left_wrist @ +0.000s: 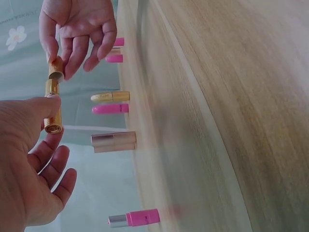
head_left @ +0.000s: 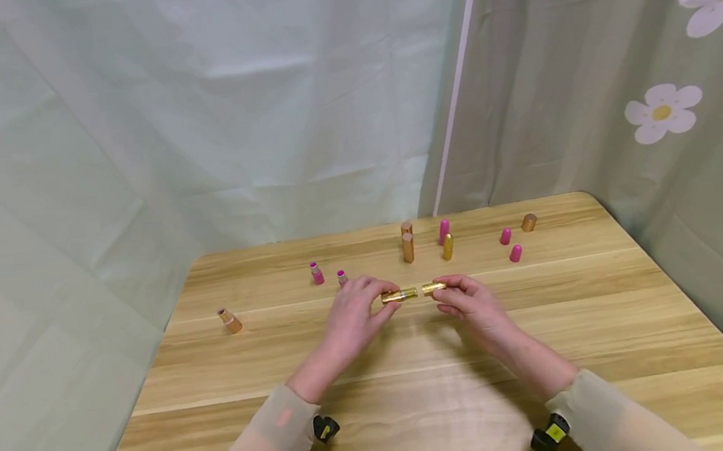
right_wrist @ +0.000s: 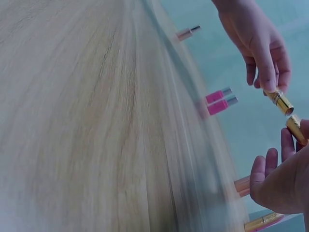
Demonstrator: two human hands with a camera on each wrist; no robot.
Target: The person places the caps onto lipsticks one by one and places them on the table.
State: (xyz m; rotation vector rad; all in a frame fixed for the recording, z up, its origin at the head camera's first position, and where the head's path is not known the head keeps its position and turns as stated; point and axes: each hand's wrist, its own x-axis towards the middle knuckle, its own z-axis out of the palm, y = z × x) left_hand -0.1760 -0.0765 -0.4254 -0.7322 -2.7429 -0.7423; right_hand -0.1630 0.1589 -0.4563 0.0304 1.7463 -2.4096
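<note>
Pinching one gold lipstick tube [head_left: 398, 296] in left hand [head_left: 358, 311], one gold cap [head_left: 431, 288] in facing right hand [head_left: 478, 309], with two copper lipsticks [head_left: 408, 248] near far edge of desk [head_left: 431, 407].

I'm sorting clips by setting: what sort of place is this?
Perhaps an indoor corner curtained off for filming. Pale green fabric printed with white, yellow-centred flowers hangs behind and beside a light wood-grain table bearing small pink, gold and copper-coloured lipstick-like tubes.

Pale beige sleeves [head_left: 275, 431], black wrist devices [head_left: 542, 445], yellow patches [head_left: 555, 433]
</note>
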